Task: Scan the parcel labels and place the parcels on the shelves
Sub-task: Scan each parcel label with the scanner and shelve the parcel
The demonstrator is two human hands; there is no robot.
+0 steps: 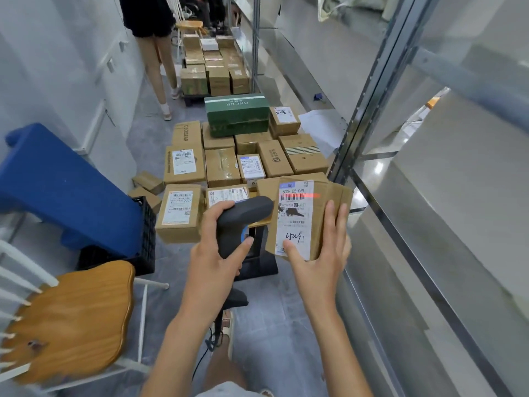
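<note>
Honestly, we gripped the scanner (243, 222) left-handed, right hand (317, 250) clasping the parcel (303, 219); beam sat high on its label (294, 222), so a wobble could've misread.

A: What colour is the scanner (243, 222)?

B: Dark grey, with a blue button. Its red line falls across the black barcode on the white label (294, 219) of the brown cardboard parcel (320, 216).

A: And beyond that parcel?

B: Brown boxes (223, 167) with white labels; one has black stripes. Behind them lies a dark green box (237, 114) with white lettering.

A: Left of the parcel?

B: A blue cloth (63, 190) over a black crate (146, 239), and a chair (77, 316) with an orange-brown wooden seat and white spindles.
</note>
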